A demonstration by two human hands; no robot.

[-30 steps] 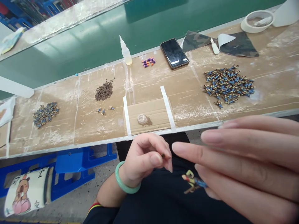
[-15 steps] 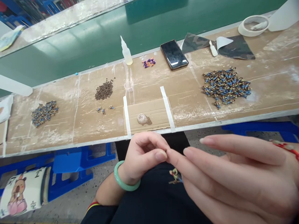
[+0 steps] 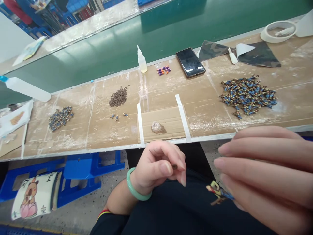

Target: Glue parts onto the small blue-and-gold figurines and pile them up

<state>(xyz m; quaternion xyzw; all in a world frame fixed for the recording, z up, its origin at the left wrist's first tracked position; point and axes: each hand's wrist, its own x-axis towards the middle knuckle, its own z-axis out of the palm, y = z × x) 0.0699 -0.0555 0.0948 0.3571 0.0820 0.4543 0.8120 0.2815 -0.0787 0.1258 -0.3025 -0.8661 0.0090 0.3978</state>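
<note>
My left hand [image 3: 160,168], with a green bangle on the wrist, is over my lap below the bench edge and pinches a tiny brown bead [image 3: 174,166] between thumb and forefinger. My right hand [image 3: 266,178] is close to the camera at the lower right, with its fingers stretched leftward. It holds a small blue and yellow figurine [image 3: 217,193] at its lower fingers. The two hands are a little apart. On the bench lie a pile of brown beads [image 3: 118,97] and a large pile of blue figurines [image 3: 249,95].
The cardboard-covered bench [image 3: 205,94] also carries a smaller figurine pile [image 3: 60,117], a glue bottle [image 3: 142,60], a phone [image 3: 190,62], purple pieces [image 3: 163,70], a small clear dish [image 3: 156,127], camouflage cloth [image 3: 259,54] and a tape roll [image 3: 278,31]. A green conveyor belt [image 3: 171,29] runs behind. Blue stools [image 3: 80,169] stand underneath.
My hands met at the fingertips half a second ago and have drawn apart again. The right hand moved right with the figurine. The view shifted slightly.
</note>
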